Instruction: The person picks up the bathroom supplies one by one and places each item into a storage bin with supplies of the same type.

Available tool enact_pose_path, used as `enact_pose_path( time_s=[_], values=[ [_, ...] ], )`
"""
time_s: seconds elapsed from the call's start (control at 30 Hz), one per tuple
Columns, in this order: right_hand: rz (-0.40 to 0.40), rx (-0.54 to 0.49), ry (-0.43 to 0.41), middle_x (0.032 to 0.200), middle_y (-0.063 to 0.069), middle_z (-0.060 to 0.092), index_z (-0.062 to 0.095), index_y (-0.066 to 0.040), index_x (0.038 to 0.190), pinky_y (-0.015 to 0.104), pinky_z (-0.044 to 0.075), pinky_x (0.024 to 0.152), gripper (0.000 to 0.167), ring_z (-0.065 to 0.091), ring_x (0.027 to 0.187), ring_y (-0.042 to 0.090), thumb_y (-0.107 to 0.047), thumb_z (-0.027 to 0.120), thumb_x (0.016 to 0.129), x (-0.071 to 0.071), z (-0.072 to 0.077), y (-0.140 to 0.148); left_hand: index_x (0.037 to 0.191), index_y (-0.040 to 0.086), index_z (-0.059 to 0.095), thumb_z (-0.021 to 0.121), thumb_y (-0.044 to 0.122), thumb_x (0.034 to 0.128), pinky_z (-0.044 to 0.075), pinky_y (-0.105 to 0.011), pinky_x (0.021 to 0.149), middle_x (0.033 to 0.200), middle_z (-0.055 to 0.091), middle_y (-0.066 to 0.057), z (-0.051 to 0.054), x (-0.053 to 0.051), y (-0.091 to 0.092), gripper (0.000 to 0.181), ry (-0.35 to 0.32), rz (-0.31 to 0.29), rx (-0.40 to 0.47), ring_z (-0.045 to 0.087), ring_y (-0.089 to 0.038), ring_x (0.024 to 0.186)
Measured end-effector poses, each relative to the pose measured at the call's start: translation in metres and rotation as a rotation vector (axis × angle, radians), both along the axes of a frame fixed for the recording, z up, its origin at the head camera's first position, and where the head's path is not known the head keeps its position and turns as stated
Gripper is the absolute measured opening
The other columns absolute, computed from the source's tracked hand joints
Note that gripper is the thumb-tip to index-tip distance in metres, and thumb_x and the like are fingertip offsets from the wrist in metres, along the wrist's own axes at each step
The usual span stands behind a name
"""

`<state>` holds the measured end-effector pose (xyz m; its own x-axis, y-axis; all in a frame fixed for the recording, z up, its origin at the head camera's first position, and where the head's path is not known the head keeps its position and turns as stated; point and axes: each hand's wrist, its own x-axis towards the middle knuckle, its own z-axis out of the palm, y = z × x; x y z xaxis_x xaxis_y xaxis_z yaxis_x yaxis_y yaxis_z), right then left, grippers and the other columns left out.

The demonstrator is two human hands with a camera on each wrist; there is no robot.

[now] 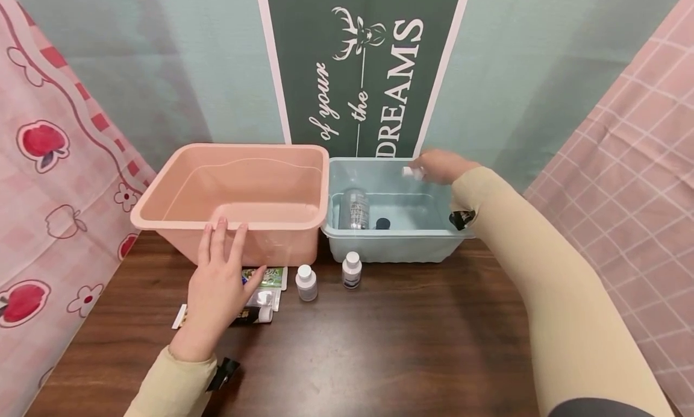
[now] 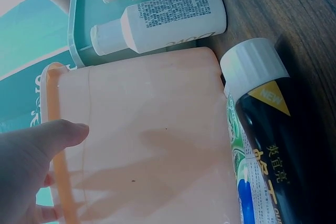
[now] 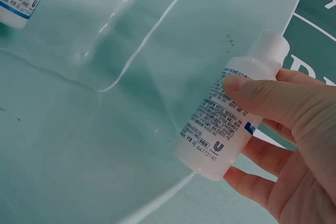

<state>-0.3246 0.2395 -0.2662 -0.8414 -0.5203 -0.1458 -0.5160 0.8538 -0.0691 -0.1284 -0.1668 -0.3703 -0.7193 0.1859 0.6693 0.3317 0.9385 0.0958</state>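
My right hand (image 1: 446, 166) holds a small white bottle (image 3: 218, 121) over the back of the blue bin (image 1: 401, 248), with thumb and fingers around its printed sides. In the head view only its white cap end shows. A see-through grey bottle (image 1: 355, 211) and a small dark round object (image 1: 382, 223) are inside that bin. At the front rim of the pink bin (image 1: 282, 248), my left hand (image 1: 219, 287) rests with its fingers extended. In the left wrist view its thumb (image 2: 68, 131) lies by the outer wall.
Two white bottles, one on the left (image 1: 306, 284) and one on the right (image 1: 352, 271), stand on the wooden table before the bins. A black tube (image 2: 268, 129) with a white cap and other flat packs lie under my left hand. Printed curtains (image 1: 623, 134) surround the table.
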Motion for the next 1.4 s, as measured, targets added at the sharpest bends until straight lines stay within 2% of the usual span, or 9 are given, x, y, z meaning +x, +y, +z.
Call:
enact_pose_path(
  time_s=[0.23, 0.57, 0.67, 0.77, 0.97, 1.1, 1.23, 1.4],
  values=[
    [-0.012, 0.018, -0.024, 0.093, 0.018, 0.059, 0.058, 0.003, 0.123, 0.046, 0.046, 0.078, 0.043, 0.054, 0.084, 0.031, 0.007, 0.060, 0.080, 0.002, -0.001, 0.000, 0.134, 0.001, 0.044, 0.075, 0.032, 0.0684, 0.049, -0.059, 0.060, 0.139, 0.033, -0.030, 0.000, 0.001, 0.000, 0.078, 0.009, -0.008, 0.001, 0.028, -0.051, 0.127],
    [-0.050, 0.019, -0.036, 0.096, 0.019, 0.059, 0.058, 0.002, 0.122, 0.045, 0.045, 0.078, 0.041, 0.054, 0.085, 0.031, 0.006, 0.059, 0.081, -0.003, -0.001, 0.003, 0.134, 0.001, 0.043, 0.074, 0.032, 0.0683, 0.048, -0.061, 0.064, 0.140, 0.031, -0.031, 0.001, 0.001, -0.001, 0.080, 0.006, -0.016, -0.005, 0.027, -0.051, 0.127],
    [-0.070, 0.039, -0.045, 0.110, 0.023, 0.059, 0.055, 0.002, 0.126, 0.048, 0.044, 0.087, 0.045, 0.055, 0.099, 0.036, 0.009, 0.053, 0.082, -0.004, 0.000, 0.004, 0.134, 0.000, 0.043, 0.074, 0.032, 0.0687, 0.048, -0.061, 0.066, 0.139, 0.031, -0.032, 0.001, 0.002, -0.001, 0.080, 0.000, -0.017, -0.013, 0.027, -0.052, 0.127],
    [-0.085, 0.067, -0.049, 0.122, 0.026, 0.054, 0.051, 0.003, 0.129, 0.051, 0.039, 0.095, 0.048, 0.050, 0.114, 0.040, 0.012, 0.049, 0.082, -0.004, 0.004, 0.002, 0.134, 0.000, 0.043, 0.074, 0.033, 0.0687, 0.048, -0.060, 0.065, 0.139, 0.032, -0.032, 0.001, 0.002, -0.002, 0.080, 0.001, -0.015, -0.013, 0.027, -0.052, 0.127],
    [-0.064, 0.121, -0.059, 0.125, 0.029, 0.051, 0.051, 0.007, 0.128, 0.051, 0.038, 0.097, 0.047, 0.046, 0.117, 0.043, 0.014, 0.049, 0.081, 0.002, 0.011, 0.004, 0.135, 0.001, 0.043, 0.072, 0.034, 0.0692, 0.048, -0.060, 0.064, 0.139, 0.033, -0.030, 0.002, 0.000, -0.001, 0.079, 0.016, -0.020, -0.018, 0.028, -0.050, 0.127],
    [-0.066, 0.101, -0.102, 0.127, 0.031, 0.048, 0.049, 0.009, 0.128, 0.052, 0.037, 0.097, 0.046, 0.045, 0.118, 0.044, 0.011, 0.052, 0.082, 0.006, 0.015, 0.008, 0.134, 0.001, 0.044, 0.071, 0.035, 0.0689, 0.046, -0.061, 0.073, 0.137, 0.034, -0.031, 0.003, -0.001, -0.002, 0.078, 0.028, -0.026, -0.031, 0.030, -0.051, 0.125],
    [-0.061, 0.091, -0.122, 0.127, 0.031, 0.048, 0.048, 0.010, 0.129, 0.051, 0.038, 0.096, 0.046, 0.048, 0.115, 0.044, 0.005, 0.057, 0.084, 0.009, 0.018, 0.010, 0.133, 0.001, 0.044, 0.070, 0.035, 0.0693, 0.040, -0.060, 0.089, 0.136, 0.035, -0.032, 0.005, -0.002, -0.004, 0.077, 0.037, -0.038, -0.040, 0.031, -0.052, 0.124],
    [-0.060, 0.111, -0.124, 0.124, 0.030, 0.051, 0.048, 0.009, 0.129, 0.050, 0.039, 0.095, 0.049, 0.050, 0.113, 0.042, 0.000, 0.062, 0.084, 0.012, 0.020, 0.011, 0.132, 0.001, 0.045, 0.069, 0.036, 0.0693, 0.036, -0.059, 0.094, 0.133, 0.037, -0.033, 0.006, -0.003, -0.005, 0.076, 0.040, -0.050, -0.052, 0.033, -0.053, 0.122]
  ],
)
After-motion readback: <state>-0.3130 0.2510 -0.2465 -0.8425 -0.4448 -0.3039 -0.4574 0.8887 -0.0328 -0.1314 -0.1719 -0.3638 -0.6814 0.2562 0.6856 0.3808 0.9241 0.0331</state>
